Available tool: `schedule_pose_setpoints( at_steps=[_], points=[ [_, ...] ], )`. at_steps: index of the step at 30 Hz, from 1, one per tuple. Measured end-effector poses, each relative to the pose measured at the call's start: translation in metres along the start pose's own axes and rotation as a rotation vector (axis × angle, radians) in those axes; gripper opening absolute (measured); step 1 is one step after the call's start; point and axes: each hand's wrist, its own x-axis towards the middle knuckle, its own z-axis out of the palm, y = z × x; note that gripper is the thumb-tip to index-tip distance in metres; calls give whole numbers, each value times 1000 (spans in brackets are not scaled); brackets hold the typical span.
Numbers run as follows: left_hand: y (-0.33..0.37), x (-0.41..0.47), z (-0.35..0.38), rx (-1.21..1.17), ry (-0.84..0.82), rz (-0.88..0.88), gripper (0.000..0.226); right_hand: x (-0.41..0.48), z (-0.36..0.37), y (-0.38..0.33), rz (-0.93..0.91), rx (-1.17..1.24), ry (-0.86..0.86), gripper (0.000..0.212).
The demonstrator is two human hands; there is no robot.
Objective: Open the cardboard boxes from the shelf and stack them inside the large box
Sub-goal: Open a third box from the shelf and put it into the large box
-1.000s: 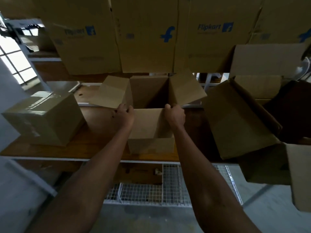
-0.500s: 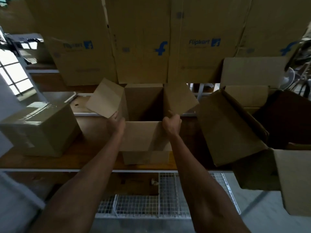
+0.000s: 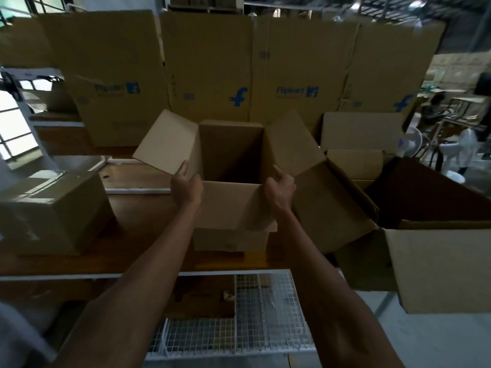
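An opened cardboard box (image 3: 233, 205) stands on the wooden shelf (image 3: 138, 235) in the middle of the view, its top flaps spread outwards. My left hand (image 3: 186, 185) grips its left rim at the base of the left flap. My right hand (image 3: 279, 185) grips the right rim at the base of the right flap. The inside of the box is dark and looks empty. To the right stands the large box (image 3: 435, 261), open, with a big flap (image 3: 329, 208) leaning towards the held box. A sealed, taped box (image 3: 53, 211) rests on the shelf at the left.
Tall flattened Flipkart cartons (image 3: 239, 70) stand along the back of the shelf. A smaller open box (image 3: 356, 160) sits behind the large one. A white wire rack (image 3: 252, 325) lies below the shelf edge. A person sits far back right.
The view has tilted up. Both hands shifted from the near flap to the side rims of the open box, and its left and right flaps stand more upright.
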Motion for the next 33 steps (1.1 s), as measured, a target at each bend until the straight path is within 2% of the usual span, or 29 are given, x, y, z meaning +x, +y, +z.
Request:
schedule_pose_setpoints(
  at_steps=[11, 15, 19, 22, 27, 33],
  points=[
    [113, -69, 55, -137, 8, 184, 55, 24, -122, -68, -181, 73, 71, 60],
    [161, -111, 95, -220, 17, 230, 59, 36, -194, -96, -298, 69, 96, 59],
    [202, -151, 145, -291, -43, 282, 63, 60, -271, -115, -390, 81, 138, 61],
    [230, -180, 182, -319, -67, 332, 64, 79, -322, -120, -419, 91, 168, 59],
    [263, -218, 248, -362, -135, 310, 66, 117, -397, -116, -428, 58, 260, 63],
    [258, -253, 318, -411, -244, 283, 68, 151, -464, -92, -438, 21, 321, 63]
  ],
)
